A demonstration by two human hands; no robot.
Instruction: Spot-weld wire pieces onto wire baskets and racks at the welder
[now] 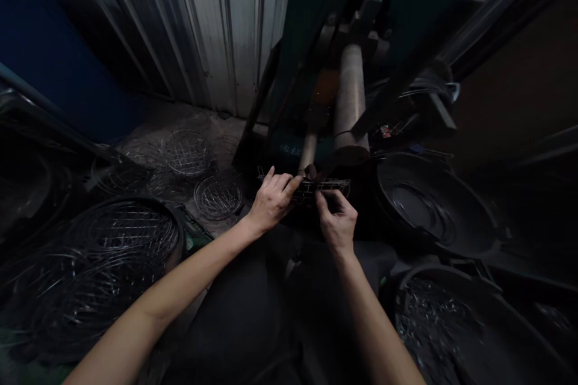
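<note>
A round wire rack (345, 184) is held nearly edge-on in front of a machine with a thick metal cylinder (350, 99) and a thinner rod (309, 151). My left hand (273, 198) grips the rack's left side, thumb stretched toward the rod's lower end. At the rack's near edge, right of the rod, the thumb and forefinger of my right hand (338, 219) are pinched together. Whatever lies between those fingertips is too small and dark to make out. Part of the rack is hidden behind both hands.
Several wire racks lie in a heap in a tub (180, 234) at left, with another rack (218, 197) on the floor. At right stand a dark basin (478, 204) with wire rings and a second basin (519, 319) with small metal pieces. A corrugated wall (217, 30) rises behind.
</note>
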